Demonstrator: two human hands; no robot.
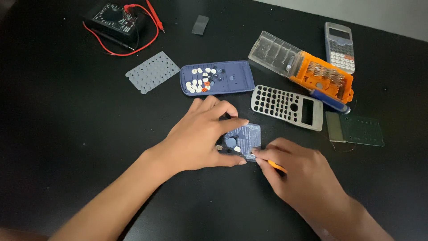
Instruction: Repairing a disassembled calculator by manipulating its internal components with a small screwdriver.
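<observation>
Mostly hidden under the left hand [203, 136]: small blue part [243, 140], mid-bench on the black bench [67, 134], only its ribbed right portion and a few round spots visible. Long axis hard to judge, seemingly running left to right, slightly tilted. Left hand palm down, fingers arched over the part, thumb along the near edge, pinning it in place; forearm entering from near left. Right hand [298, 172] curled, fingertips pinching a thin orange tool [276, 166], mostly concealed by the fingers, tip touching the part's near right corner; forearm cut off at the near right edge. Farther away, left to right: multimeter [113, 18] with red leads, grey rubber keypad sheet [152, 72], blue calculator shell [217, 77] holding loose keys, grey keypad frame [287, 107], orange bit case [303, 67], green circuit board [356, 129].
</observation>
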